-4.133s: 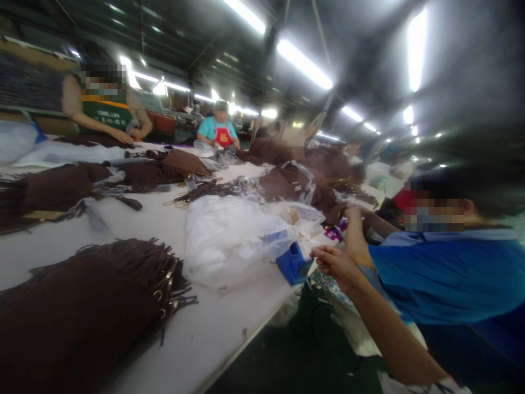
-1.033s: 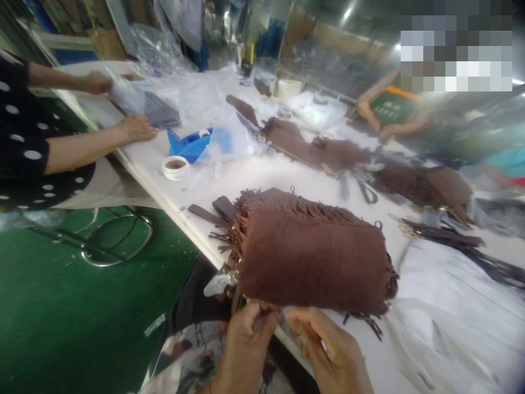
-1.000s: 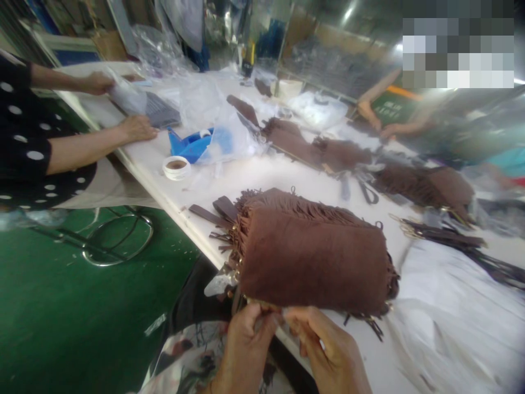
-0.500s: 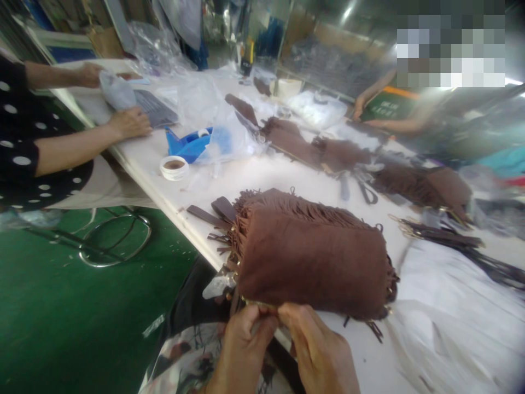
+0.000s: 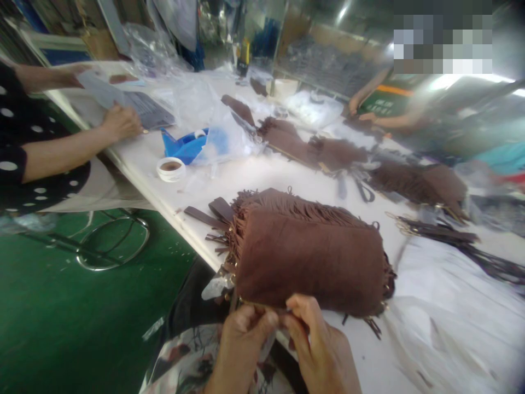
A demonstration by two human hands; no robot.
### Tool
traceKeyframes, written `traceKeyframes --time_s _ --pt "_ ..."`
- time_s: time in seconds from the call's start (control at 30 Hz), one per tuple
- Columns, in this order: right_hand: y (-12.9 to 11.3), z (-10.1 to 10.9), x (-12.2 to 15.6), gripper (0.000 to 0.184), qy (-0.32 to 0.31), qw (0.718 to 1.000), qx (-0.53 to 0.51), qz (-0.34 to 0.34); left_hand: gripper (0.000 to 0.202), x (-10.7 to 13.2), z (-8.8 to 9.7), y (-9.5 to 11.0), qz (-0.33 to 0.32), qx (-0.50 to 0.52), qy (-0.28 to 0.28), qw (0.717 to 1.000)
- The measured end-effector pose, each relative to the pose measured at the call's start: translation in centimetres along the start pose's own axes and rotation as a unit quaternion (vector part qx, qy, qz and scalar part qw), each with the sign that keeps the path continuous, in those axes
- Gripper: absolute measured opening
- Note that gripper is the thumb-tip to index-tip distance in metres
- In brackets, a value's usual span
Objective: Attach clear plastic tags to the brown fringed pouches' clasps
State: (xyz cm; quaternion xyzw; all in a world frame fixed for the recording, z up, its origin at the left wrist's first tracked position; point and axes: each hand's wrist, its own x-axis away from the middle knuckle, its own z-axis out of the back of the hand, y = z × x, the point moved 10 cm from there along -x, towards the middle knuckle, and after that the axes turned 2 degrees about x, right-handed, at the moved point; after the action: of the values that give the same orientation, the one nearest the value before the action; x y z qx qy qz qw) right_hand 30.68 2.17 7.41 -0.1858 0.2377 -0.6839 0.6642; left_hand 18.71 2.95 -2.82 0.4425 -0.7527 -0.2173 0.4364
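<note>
A brown suede-like bag [image 5: 311, 257] with fringes lies at the near edge of the table, its zipped edge towards me. At that edge my left hand [image 5: 246, 339] is closed, thumb and fingers pinching the border by the brass-coloured zipper [image 5: 254, 304]. Right beside it, my right hand [image 5: 318, 345] is also closed in a pinch at the same border, its index finger bent against the bag. The fingertips of both hands nearly meet, and the small part between them is hidden. Brown straps [image 5: 207, 216] and fringe stick out at the bag's left end.
A tape roll [image 5: 171, 170] and a blue tape dispenser [image 5: 186, 146] stand beyond the bag. More brown fringed bags [image 5: 418, 180] lie across the white table [image 5: 246, 175]. Dark straps [image 5: 443, 232] and white sheeting [image 5: 455, 306] are at right. A co-worker's hand [image 5: 123, 121] works at left; another person is opposite.
My right hand's index finger has lifted and bent against the bag's lower edge, while my left hand stays at the zipper. The co-worker at left has shifted a plastic bag leftward.
</note>
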Motion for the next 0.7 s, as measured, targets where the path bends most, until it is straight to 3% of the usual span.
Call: traceKeyframes --time_s 0.33,0.5,0.7 --pt "2.9 -1.2 2.3 0.028 0.098 0.987 -0.072 -0.106 0.04 -1.1 1.6 -2.3 0.028 0.04 0.063 0.997" --pt "3.9 -2.0 2.5 0.03 0.087 0.982 -0.113 -0.127 0.041 -0.8 1.5 -2.6 0.03 0.015 0.024 0.999" --pt "4.0 -1.9 1.8 0.029 0.059 0.986 -0.126 -0.09 0.04 -0.2 0.4 -1.3 0.016 0.005 -0.011 1.0"
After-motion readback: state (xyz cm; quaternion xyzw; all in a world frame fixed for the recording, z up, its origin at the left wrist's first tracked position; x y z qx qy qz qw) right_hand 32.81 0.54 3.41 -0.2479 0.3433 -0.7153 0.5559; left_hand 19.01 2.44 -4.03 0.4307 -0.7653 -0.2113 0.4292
